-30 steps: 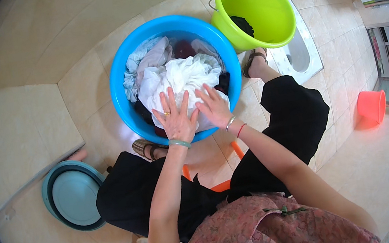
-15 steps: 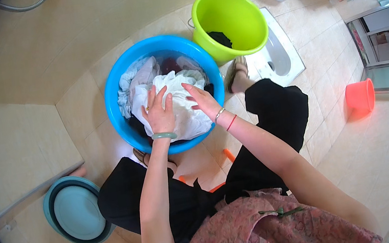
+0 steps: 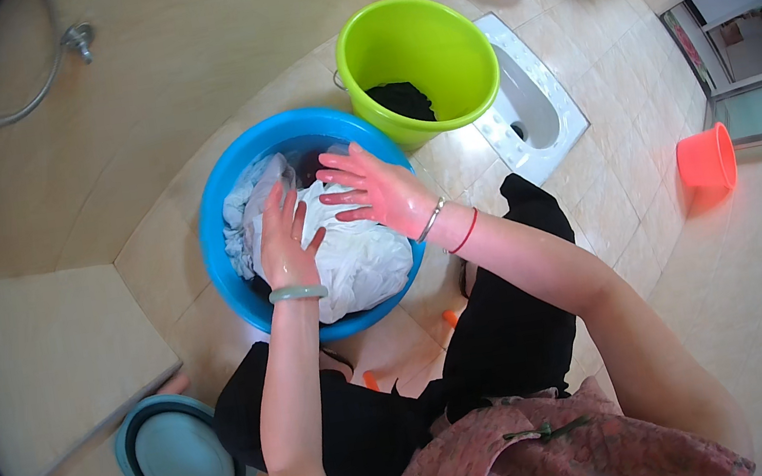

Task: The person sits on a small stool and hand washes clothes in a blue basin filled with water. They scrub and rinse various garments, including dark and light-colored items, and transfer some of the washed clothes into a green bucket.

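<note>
In front of me a large blue basin (image 3: pixel 215 233) holds wet laundry in dark water. A bunched white cloth (image 3: pixel 361 266) lies on top, with pale grey-blue clothes (image 3: pixel 241 224) at the basin's left side. My left hand (image 3: pixel 285 237), a green bangle at its wrist, is over the left part of the white cloth, fingers spread. My right hand (image 3: pixel 375 195) is raised over the cloth's upper part, palm turned to the left and fingers stretched apart. Neither hand holds anything; whether the left one brushes the cloth I cannot tell.
A lime-green bucket (image 3: pixel 463 58) with a dark cloth (image 3: pixel 400 102) inside stands behind the basin. Beyond it lies a squat toilet (image 3: pixel 546 120). A coral bucket (image 3: pixel 706 160) is at right, a grey-green basin (image 3: pixel 176 451) at lower left. A shower hose (image 3: pixel 35 100) hangs on the wall.
My right hand has lifted and turned its palm leftward. My left hand has turned too, its fingers apart from the right hand's. The whole view has shifted.
</note>
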The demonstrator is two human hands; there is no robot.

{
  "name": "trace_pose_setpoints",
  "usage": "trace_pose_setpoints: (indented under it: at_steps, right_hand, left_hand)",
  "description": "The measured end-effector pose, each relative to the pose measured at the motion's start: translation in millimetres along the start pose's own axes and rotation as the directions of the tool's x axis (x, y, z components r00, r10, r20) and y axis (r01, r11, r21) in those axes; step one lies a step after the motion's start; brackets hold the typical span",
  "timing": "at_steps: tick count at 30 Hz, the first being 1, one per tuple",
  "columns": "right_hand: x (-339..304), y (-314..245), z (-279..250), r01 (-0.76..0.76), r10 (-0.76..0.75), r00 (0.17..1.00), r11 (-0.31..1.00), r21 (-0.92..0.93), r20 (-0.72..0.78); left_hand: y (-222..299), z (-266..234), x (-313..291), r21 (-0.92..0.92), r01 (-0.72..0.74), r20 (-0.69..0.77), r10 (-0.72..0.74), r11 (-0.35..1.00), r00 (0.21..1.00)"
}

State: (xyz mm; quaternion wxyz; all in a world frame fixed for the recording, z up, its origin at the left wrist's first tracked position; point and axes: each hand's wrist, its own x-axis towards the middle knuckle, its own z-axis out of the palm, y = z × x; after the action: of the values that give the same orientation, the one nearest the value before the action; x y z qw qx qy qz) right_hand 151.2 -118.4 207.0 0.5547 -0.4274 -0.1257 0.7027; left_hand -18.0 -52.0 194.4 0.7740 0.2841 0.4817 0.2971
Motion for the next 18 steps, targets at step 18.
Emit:
trace_pose_setpoints:
  at_steps: [18]
  right_hand:
    - [10,-37,-28,-0.162,0.168,0.986,0.906,0.390,0.019]
  left_hand:
    - [-8,26,40,-0.210,0.110,0.027,-0.106,0.972,0.994]
